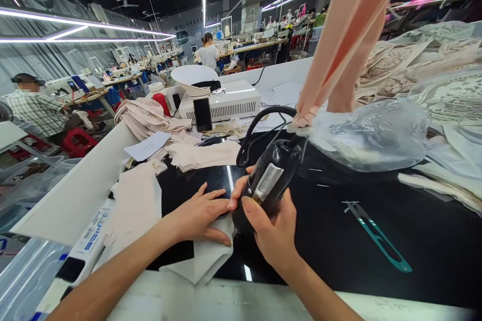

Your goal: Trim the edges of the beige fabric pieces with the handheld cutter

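Head: fabric (213,256) on black tabletop (324,241), sewing machines (63,86) beyond.

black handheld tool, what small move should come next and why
I'd probably ease the left hand back slightly from the black tool: it lies close beside the tool's lower end, its thumb over the pale cloth, while the right hand holds the tool.

The cloth (214,255) is lying on the surface (320,246), partly under the left hand (199,215). The corded tool (268,178) is sitting in the right hand (276,235), just right of the left hand. The snips (377,239) are lying farther right. Behind them, the plastic bag (380,135) is resting before the lace heap (448,98). The phone (202,114) is standing in front of the box (235,103)
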The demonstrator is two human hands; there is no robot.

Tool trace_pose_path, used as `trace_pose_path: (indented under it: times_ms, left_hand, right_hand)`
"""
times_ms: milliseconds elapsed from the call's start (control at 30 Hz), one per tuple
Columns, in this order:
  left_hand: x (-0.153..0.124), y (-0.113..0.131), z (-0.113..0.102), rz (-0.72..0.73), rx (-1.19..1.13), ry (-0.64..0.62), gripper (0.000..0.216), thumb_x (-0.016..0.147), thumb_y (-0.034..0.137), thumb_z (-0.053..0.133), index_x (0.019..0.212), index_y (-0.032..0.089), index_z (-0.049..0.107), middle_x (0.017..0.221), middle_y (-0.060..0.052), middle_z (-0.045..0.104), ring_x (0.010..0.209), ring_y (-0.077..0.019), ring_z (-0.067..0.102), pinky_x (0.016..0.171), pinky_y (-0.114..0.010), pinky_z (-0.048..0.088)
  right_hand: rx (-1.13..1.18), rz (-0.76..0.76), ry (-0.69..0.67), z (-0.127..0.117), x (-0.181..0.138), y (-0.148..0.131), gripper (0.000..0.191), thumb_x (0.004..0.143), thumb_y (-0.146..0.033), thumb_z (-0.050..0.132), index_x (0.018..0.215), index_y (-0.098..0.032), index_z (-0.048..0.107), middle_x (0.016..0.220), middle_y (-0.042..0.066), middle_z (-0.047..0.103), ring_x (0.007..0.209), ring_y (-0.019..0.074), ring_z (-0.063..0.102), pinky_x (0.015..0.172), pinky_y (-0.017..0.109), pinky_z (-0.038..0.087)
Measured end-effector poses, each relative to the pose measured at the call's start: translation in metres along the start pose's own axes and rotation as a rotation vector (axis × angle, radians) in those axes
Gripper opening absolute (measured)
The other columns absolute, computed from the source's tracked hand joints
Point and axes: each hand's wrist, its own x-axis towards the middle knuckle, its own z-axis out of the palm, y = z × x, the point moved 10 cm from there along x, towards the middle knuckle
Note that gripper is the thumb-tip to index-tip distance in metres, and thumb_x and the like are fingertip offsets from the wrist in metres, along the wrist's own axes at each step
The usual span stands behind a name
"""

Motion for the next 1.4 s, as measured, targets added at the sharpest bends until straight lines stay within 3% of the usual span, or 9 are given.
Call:
trace_pose_path:
  times_ms: [167,300,433,567,667,767,933,1200,1400]
  left_hand:
    - [0.001,-0.001,-0.001,0.033,0.019,0.034,0.086,0.097,0.051,0.091,0.168,0.025,0.051,0.173,-0.021,0.053,0.169,-0.0439,0.037,0.131,-0.088,0.018]
    - [-0.011,0.006,-0.010,0.046,0.085,0.192,0.080,0.094,0.046,0.094,0.161,0.022,0.058,0.166,-0.022,0.060,0.161,-0.0415,0.051,0.130,-0.079,0.037]
    - [-0.044,0.025,-0.012,-0.034,0.181,0.452,0.021,0.108,0.028,0.079,0.127,0.019,0.072,0.126,-0.011,0.078,0.114,-0.0260,0.076,0.101,-0.042,0.066]
    - [-0.060,0.052,0.011,-0.021,0.314,0.504,0.007,0.113,0.017,0.063,0.109,0.019,0.069,0.098,-0.003,0.074,0.085,-0.0229,0.072,0.079,-0.036,0.065]
    - [-0.064,0.052,0.017,-0.011,0.316,0.521,0.014,0.116,0.014,0.055,0.116,0.018,0.068,0.104,-0.005,0.075,0.089,-0.0219,0.073,0.082,-0.033,0.064]
    - [-0.068,0.043,0.012,0.084,0.285,0.503,0.026,0.118,0.011,0.046,0.128,0.019,0.069,0.122,-0.008,0.079,0.113,-0.0220,0.076,0.105,-0.035,0.062]
    - [-0.073,0.020,0.012,0.183,0.182,0.329,0.026,0.121,0.019,0.052,0.132,0.026,0.074,0.143,-0.003,0.079,0.144,-0.0222,0.069,0.132,-0.039,0.045]
    - [-0.058,0.014,-0.014,0.058,0.154,0.494,0.038,0.107,-0.001,0.051,0.134,0.015,0.074,0.134,-0.013,0.080,0.124,-0.0218,0.078,0.107,-0.030,0.064]
    - [-0.041,0.007,-0.010,0.028,0.207,0.492,0.028,0.111,0.004,0.054,0.129,0.012,0.074,0.133,-0.015,0.078,0.125,-0.0242,0.076,0.108,-0.033,0.065]
  right_hand:
    - [-0.026,0.028,-0.018,0.001,-0.001,0.005,0.039,0.090,-0.045,0.087,0.119,-0.030,0.066,0.100,0.001,0.079,0.093,0.0258,0.081,0.088,0.046,0.071]
    - [-0.029,0.014,-0.022,0.002,0.000,0.002,0.037,0.089,-0.043,0.088,0.118,-0.031,0.067,0.101,0.002,0.082,0.090,0.0253,0.083,0.084,0.043,0.071]
    - [0.034,-0.051,-0.055,0.009,0.002,-0.014,0.026,0.091,-0.033,0.086,0.112,-0.031,0.070,0.088,-0.003,0.079,0.069,0.0157,0.075,0.068,0.029,0.066]
    - [0.082,-0.074,-0.064,0.012,0.006,-0.025,0.020,0.093,-0.032,0.086,0.107,-0.030,0.071,0.083,-0.004,0.076,0.063,0.0130,0.069,0.061,0.025,0.061]
    - [0.095,-0.065,-0.048,0.008,0.011,-0.026,0.025,0.093,-0.033,0.088,0.111,-0.030,0.071,0.082,-0.004,0.075,0.062,0.0140,0.069,0.059,0.026,0.060]
    - [0.097,-0.059,-0.029,0.002,0.014,-0.027,0.029,0.092,-0.033,0.089,0.114,-0.030,0.071,0.081,-0.004,0.076,0.061,0.0140,0.070,0.060,0.026,0.061]
    - [0.068,-0.026,-0.037,-0.012,0.013,-0.025,0.033,0.092,-0.039,0.091,0.117,-0.030,0.072,0.081,-0.003,0.074,0.063,0.0178,0.071,0.061,0.032,0.063]
    - [0.029,-0.044,-0.065,-0.009,0.016,-0.025,0.035,0.090,-0.050,0.094,0.112,-0.032,0.074,0.077,-0.004,0.072,0.060,0.0185,0.068,0.059,0.034,0.063]
    - [0.003,-0.028,-0.087,-0.012,0.017,-0.024,0.033,0.092,-0.047,0.093,0.114,-0.032,0.074,0.078,-0.002,0.073,0.062,0.0192,0.069,0.062,0.036,0.066]
